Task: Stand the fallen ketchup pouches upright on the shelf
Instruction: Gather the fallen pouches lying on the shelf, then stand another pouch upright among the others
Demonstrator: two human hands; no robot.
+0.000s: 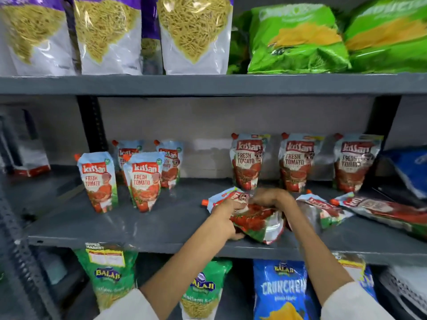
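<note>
Gripping the fallen pouch at mid-shelf, left hand closed on its side, right hand pinching its top; best to tip it spout-up, flatten the base, then release beside the standing pouches.

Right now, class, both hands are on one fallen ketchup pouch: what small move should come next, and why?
Probably tip the held pouch up onto its wide base. The left hand and right hand already grip it, its cap end points left, and it lies flat on the shelf. Bare shelf in front of the standing pouch offers room.
</note>
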